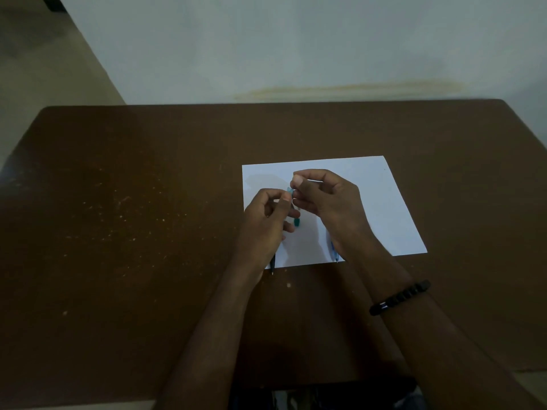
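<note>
Head view, the only one on offer. Both hands meet above the sheet of paper (384, 202) on the brown bench (148, 202). Between them is a teal pen (297, 222), lifted off the paper. The left hand (266, 220) is curled in and pinches the pen's middle between thumb and forefinger. The right hand (325, 199), its arm wearing a dark bracelet (399, 297), pinches the far end with its fingertips. Neither hand is spread wide; both are closed down small on the pen.

The trouble spots, as a judgement: the hold is all fingertips, and it looks as though the person is working the pen's parts loose or together. A twist or pull that gives way suddenly could send a small piece onto the bench, where it would be hard to spot in this dim light. The fingers also cover most of the barrel, so a crooked fit could go unnoticed. Two more pens lie close by. A dark pen (272, 266) pokes out under the left wrist at the paper's near edge, and a blue pen (334, 251) lies under the heel of the right hand. A dropped wrist could roll either one off the sheet.

The pen's long axis runs roughly from the person out toward the wall, leaning a touch to the left at the far end. The darker teal end points back at the person, below the left fingers, and the paler end sits up between the two thumbs. Which end carries the tip cannot be told.
</note>
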